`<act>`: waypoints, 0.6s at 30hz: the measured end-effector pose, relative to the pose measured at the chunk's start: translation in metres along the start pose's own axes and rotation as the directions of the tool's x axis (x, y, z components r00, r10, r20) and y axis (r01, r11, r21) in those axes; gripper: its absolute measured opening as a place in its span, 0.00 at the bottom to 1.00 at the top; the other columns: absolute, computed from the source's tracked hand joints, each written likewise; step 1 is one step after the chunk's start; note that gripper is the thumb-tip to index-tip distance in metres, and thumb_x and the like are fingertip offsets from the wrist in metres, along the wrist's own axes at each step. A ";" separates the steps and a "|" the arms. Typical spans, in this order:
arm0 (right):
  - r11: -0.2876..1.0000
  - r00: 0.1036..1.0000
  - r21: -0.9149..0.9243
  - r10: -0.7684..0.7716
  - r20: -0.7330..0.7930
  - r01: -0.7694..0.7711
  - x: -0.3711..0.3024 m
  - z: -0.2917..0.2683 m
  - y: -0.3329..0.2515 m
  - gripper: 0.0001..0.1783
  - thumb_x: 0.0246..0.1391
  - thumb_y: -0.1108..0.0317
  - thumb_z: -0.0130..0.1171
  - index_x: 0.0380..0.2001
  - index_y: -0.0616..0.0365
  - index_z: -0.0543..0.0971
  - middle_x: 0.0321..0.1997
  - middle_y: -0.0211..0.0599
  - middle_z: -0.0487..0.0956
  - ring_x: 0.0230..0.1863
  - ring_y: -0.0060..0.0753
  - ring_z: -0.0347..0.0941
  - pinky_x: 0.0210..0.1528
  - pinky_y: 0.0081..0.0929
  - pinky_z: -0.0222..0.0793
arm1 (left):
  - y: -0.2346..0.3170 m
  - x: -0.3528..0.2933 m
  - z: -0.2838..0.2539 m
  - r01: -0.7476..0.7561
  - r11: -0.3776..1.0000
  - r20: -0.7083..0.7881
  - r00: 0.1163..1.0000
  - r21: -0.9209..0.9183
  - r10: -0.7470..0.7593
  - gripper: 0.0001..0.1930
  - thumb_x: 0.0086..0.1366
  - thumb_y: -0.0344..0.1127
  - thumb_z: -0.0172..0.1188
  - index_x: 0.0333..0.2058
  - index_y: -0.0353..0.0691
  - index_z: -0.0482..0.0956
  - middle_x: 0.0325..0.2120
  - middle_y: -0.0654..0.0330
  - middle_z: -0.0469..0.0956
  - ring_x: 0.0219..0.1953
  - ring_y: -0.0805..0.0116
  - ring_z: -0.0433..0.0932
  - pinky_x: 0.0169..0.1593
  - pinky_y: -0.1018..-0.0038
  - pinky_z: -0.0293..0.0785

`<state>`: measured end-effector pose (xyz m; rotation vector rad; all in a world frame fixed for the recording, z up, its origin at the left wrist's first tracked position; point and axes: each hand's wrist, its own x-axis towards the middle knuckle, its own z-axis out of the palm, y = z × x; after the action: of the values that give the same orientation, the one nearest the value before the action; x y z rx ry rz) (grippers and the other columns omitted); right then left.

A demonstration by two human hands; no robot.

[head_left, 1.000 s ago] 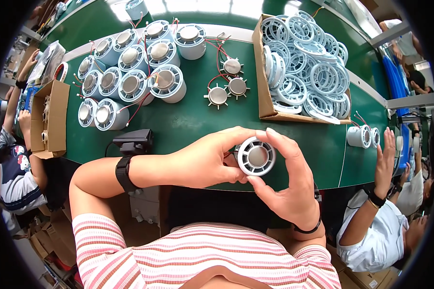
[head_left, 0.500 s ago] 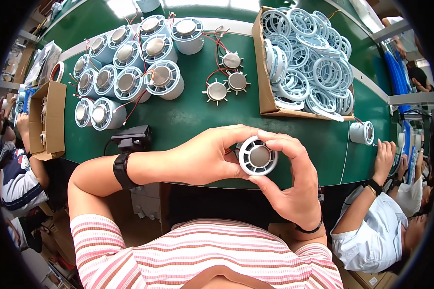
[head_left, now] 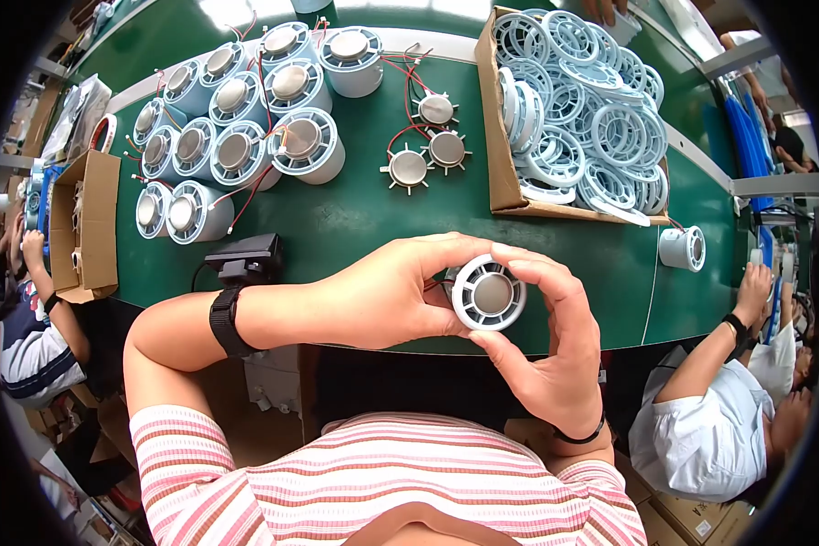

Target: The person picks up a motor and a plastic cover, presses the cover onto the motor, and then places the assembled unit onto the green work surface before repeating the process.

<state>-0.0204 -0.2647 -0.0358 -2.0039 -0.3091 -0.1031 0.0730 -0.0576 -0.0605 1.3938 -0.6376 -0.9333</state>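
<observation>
I hold a small white round fan housing (head_left: 488, 293) with a grey metal disc in its middle, just above the near edge of the green table (head_left: 355, 214). My left hand (head_left: 387, 291) wraps it from the left and behind. My right hand (head_left: 551, 341) pinches its rim from the right, thumb below and fingers above. A black band sits on my left wrist.
Several finished white housings (head_left: 246, 136) with red wires stand at the back left. Three bare spoked metal motors (head_left: 428, 146) lie mid-table. A cardboard box (head_left: 496, 136) of white ring frames sits at the back right. One housing (head_left: 682, 247) lies right. Other people sit left and right.
The housing stays between both hands at the table's near edge; my right fingers have shifted a little around its rim. Nothing on the table has moved.
</observation>
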 end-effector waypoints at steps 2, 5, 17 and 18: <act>1.000 1.000 -0.002 -0.005 0.003 0.005 0.001 -0.001 0.000 0.35 0.49 0.78 0.76 0.59 0.62 0.71 0.63 0.49 0.78 0.65 0.44 0.74 0.68 0.38 0.68 | -0.002 0.000 0.000 -0.006 1.000 -0.005 1.000 -0.003 0.006 0.35 0.62 0.28 0.73 0.67 0.44 0.71 0.58 0.57 0.73 0.60 0.65 0.77 0.60 0.69 0.80; 0.999 1.000 -0.033 0.002 0.012 -0.002 0.002 -0.002 -0.003 0.33 0.48 0.78 0.76 0.57 0.61 0.72 0.62 0.50 0.78 0.64 0.44 0.75 0.67 0.38 0.69 | 0.001 0.000 -0.001 0.001 1.000 0.003 1.000 0.011 -0.001 0.34 0.63 0.27 0.73 0.67 0.43 0.71 0.59 0.58 0.73 0.60 0.67 0.76 0.60 0.70 0.80; 0.993 0.999 -0.112 -0.034 -0.022 0.032 0.003 0.002 -0.010 0.29 0.44 0.80 0.76 0.48 0.58 0.74 0.59 0.47 0.81 0.58 0.51 0.78 0.59 0.40 0.74 | -0.001 -0.001 0.000 0.079 0.996 0.009 0.997 -0.051 -0.079 0.33 0.64 0.26 0.72 0.67 0.39 0.70 0.60 0.61 0.72 0.59 0.71 0.76 0.61 0.71 0.79; 0.992 0.999 -0.118 -0.039 -0.031 0.035 0.004 0.003 -0.010 0.29 0.43 0.81 0.76 0.48 0.58 0.74 0.57 0.46 0.81 0.56 0.53 0.78 0.56 0.41 0.75 | -0.002 -0.002 0.000 0.084 0.996 0.006 0.996 -0.042 -0.083 0.33 0.64 0.26 0.72 0.67 0.39 0.70 0.60 0.61 0.73 0.59 0.71 0.76 0.61 0.71 0.79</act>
<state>-0.0195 -0.2575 -0.0275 -2.1116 -0.3252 -0.1813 0.0717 -0.0561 -0.0619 1.3901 -0.5637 -1.0110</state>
